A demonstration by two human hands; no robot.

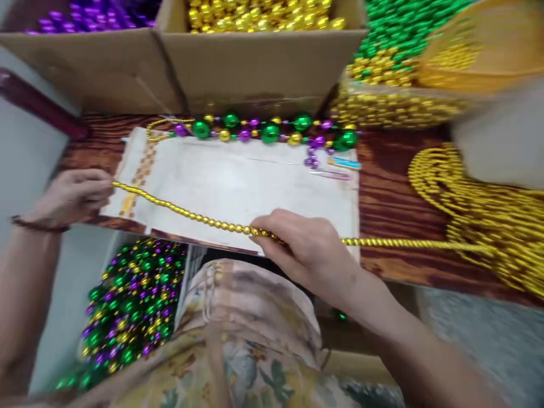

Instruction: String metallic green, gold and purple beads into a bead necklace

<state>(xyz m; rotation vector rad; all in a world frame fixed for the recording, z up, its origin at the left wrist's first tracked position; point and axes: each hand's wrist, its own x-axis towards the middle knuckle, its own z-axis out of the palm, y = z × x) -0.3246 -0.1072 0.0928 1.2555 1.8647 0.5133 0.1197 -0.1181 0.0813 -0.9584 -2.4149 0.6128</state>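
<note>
A gold bead strand stretches across a white paper sheet on the wooden table. My left hand pinches the strand's left end at the sheet's left edge. My right hand is closed on the strand near the table's front edge. From there the strand runs right to a pile of gold strands. A strand of large green, gold and purple beads lies along the sheet's far edge.
Cardboard boxes at the back hold purple beads and gold beads. Green beads and bagged gold beads sit at the back right. A bin of mixed beads stands below the table by my lap.
</note>
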